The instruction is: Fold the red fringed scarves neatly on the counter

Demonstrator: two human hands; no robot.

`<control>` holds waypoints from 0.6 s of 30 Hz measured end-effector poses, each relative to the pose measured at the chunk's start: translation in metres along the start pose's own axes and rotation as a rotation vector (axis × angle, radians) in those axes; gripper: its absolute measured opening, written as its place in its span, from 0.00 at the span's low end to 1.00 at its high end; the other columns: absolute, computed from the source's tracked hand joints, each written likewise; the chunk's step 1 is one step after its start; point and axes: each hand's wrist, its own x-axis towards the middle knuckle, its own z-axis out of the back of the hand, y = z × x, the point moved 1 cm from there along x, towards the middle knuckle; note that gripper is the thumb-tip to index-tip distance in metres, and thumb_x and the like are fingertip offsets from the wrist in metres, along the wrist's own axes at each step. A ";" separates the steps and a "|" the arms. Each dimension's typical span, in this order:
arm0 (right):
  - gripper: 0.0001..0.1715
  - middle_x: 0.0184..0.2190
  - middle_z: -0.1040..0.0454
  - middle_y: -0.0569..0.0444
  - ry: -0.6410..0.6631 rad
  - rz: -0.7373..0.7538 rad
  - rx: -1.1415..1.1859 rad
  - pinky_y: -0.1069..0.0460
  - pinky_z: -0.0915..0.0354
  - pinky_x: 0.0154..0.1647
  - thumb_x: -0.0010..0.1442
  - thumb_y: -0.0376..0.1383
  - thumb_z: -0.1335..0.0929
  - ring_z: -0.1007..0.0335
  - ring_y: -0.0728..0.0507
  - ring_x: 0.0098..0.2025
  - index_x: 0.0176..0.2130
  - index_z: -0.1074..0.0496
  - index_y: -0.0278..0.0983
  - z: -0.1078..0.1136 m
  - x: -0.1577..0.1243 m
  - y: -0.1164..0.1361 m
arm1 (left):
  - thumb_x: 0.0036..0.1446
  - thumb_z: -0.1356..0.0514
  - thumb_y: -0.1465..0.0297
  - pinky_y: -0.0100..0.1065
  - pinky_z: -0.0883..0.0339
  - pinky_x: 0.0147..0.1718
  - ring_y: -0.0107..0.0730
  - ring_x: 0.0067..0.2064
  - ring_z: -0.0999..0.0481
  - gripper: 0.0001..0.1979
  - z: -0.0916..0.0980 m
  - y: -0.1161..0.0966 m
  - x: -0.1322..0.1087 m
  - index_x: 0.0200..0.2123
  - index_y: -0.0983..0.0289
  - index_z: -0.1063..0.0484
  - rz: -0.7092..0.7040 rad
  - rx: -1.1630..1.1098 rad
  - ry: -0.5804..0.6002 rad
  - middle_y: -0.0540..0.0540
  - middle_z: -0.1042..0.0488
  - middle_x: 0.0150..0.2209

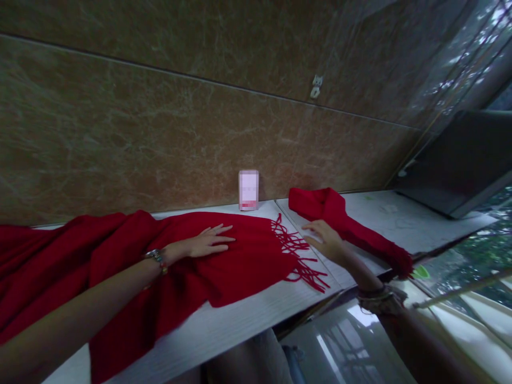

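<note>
A wide red scarf (pixel 248 266) with a knotted fringe lies spread along the white table, rumpled toward the left and flatter near its fringed end. My left hand (pixel 210 242) rests flat on it with the fingers spread. Just beyond the fringe (pixel 296 245), my right hand (pixel 326 242) hovers with fingers loosely curled and apart, nothing visible in them. Behind that hand a second red knitted piece, narrow and folded like a scarf (pixel 344 216), runs across the table to its front right edge.
A phone (pixel 248 190) with a blurred screen leans upright against the brown marbled wall (pixel 180 133). A small white cat-shaped hook (pixel 316 87) is on the wall. At the far right stands a dark box-like object (pixel 460 160). The white table's (pixel 224 330) front edge runs below the scarf.
</note>
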 end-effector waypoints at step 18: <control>0.24 0.39 0.29 0.50 0.349 -0.133 0.152 0.48 0.38 0.44 0.42 0.24 0.36 0.33 0.44 0.41 0.41 0.33 0.36 -0.062 -0.018 0.015 | 0.55 0.52 0.50 0.62 0.69 0.53 0.54 0.62 0.71 0.32 -0.019 -0.033 0.016 0.61 0.51 0.57 -0.084 0.099 0.007 0.57 0.68 0.64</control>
